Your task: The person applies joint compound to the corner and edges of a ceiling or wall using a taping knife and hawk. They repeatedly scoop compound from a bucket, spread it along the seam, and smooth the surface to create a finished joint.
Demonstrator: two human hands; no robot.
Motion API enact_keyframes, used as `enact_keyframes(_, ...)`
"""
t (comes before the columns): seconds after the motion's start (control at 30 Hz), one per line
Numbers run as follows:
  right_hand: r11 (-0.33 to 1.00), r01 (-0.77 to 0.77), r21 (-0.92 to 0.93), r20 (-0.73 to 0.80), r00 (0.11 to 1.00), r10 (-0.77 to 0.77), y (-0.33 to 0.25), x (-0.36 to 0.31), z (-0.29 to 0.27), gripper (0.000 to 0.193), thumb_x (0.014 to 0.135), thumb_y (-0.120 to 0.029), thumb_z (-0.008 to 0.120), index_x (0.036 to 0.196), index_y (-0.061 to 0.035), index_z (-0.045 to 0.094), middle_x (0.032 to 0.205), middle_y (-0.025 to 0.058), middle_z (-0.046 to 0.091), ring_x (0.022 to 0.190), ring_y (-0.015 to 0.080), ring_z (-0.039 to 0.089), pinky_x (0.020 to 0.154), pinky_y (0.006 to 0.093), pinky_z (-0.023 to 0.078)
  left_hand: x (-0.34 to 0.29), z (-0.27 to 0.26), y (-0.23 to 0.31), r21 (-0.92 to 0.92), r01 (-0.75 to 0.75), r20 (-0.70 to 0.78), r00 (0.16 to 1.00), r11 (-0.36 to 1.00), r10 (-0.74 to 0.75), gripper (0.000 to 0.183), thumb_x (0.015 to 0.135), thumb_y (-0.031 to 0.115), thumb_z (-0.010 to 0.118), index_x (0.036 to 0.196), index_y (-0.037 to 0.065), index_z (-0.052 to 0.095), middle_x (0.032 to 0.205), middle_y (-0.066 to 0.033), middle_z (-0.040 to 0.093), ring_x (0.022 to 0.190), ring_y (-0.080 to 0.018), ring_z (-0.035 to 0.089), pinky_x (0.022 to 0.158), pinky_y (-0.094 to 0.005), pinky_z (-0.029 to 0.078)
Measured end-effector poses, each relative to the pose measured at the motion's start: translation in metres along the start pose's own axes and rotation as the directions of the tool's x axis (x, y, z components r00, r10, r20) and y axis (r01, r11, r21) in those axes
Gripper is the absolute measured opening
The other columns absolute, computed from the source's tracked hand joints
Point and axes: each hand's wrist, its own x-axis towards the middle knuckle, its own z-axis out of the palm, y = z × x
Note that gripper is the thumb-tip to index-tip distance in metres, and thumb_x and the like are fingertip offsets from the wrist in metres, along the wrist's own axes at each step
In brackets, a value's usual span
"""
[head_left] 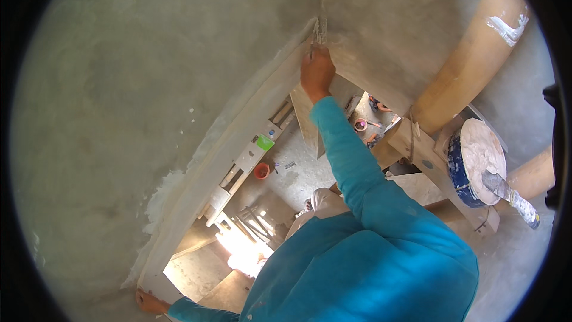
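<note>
We face a grey-green plastered wall (107, 113) left of the long pale strip (226, 137), which slants from a corner at its upper end towards our lower left. Lighter, ragged plaster (164, 194) edges the wall just beside the strip. A second wall (381, 12) stands right of its upper end. Past the strip's right side we look down to a grey floor (298, 170), with bright light near the strip's lower end.

Our teal shirt (369, 256) blocks much of the view right of the strip. Well to its right, a wooden plank (429, 158) crosses a thick tan pole (465, 59) smeared white. Beside that plank sits a dark blue tub (459, 170) of pale paste, a putty knife (500, 188) resting in it.

We count one tub, one knife, one orange-red bucket (261, 170) and one small green thing (265, 142), the last two below and right of the strip.

Our right hand (318, 71) is at the strip's upper end, fingers bent; our left hand (152, 302) is at its lower end. We cannot tell whether either grip is clamped on anything.
</note>
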Motion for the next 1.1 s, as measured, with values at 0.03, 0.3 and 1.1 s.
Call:
enact_keyframes(0.03, 1.0, 0.022, -0.002, -0.011, 1.0, -0.022, -0.008, -0.003, 0.003, 0.025, 0.086, -0.013, 0.063, 0.108, -0.0015, 0.067, 0.099, 0.0185, 0.064, 0.091, 0.0403, 0.064, 0.076, 0.0485, 0.051, -0.001, 0.0, 0.001, 0.012, -0.008, -0.008, 1.0, 1.0, 0.008, 0.036, 0.096, 0.027, 0.059, 0.111, -0.004, 0.069, 0.112, -0.0169, 0.069, 0.094, -0.0287, 0.068, 0.079, -0.0364, 0.063)
enact_keyframes(0.3, 0.985, 0.128, 0.112, 0.108, 0.984, -0.14, 0.006, -0.035, -0.033, 0.027, 0.086, -0.012, 0.063, 0.109, 0.001, 0.067, 0.097, 0.019, 0.065, 0.089, 0.0405, 0.064, 0.077, 0.0466, 0.052, -0.002, -0.001, 0.002, 0.0, -0.043, 0.022, 0.999, 0.999, 0.043, 0.039, 0.098, 0.027, 0.056, 0.114, -0.007, 0.067, 0.111, -0.0199, 0.068, 0.092, -0.0301, 0.068, 0.079, -0.0377, 0.062)
enact_keyframes(1.1, 0.99, -0.003, 0.141, 0.146, 0.989, -0.017, 0.024, -0.035, -0.06, 0.018, 0.086, -0.016, 0.064, 0.098, -0.0034, 0.068, 0.081, 0.0216, 0.065, 0.078, 0.0427, 0.064, 0.068, 0.0474, 0.05, -0.007, -0.003, 0.006, -0.047, -0.054, 0.0, 0.999, 0.997, 0.054, 0.036, 0.095, 0.025, 0.061, 0.107, -0.008, 0.069, 0.105, -0.0185, 0.07, 0.088, -0.0283, 0.069, 0.077, -0.0374, 0.063)
